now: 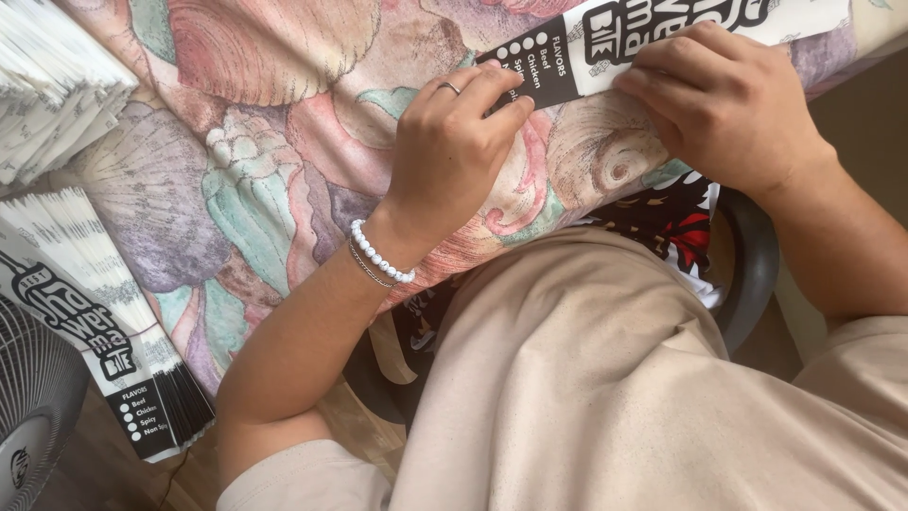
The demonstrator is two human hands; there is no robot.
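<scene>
**Two hands pressing one paper sleeve flat at the table's edge**

Both hands worked on a single long paper sleeve [605, 52], white with a black end panel, which lay across the far right part of the shell-patterned tablecloth [265, 180]. The left hand [454, 142], wearing a ring and a white bead bracelet [381, 254], had its fingers curled down onto the black end, thumb and forefinger pressed close on the paper's edge, apparently to pin that end in place. The right hand [724, 99] lay over the white stretch, fingers together and bent, bearing down on the sleeve as though holding a crease; whether anything sat beneath the palm could not be told.

Placed within reach on the left, a fanned stack of matching sleeves [104, 322] hung over the near table edge, and another pile of folded white paper [52, 85] sat at the top-left corner. A fan grille [28, 397] stood low beside the table. The person sat in a dark chair [752, 265], close against the cloth.
</scene>
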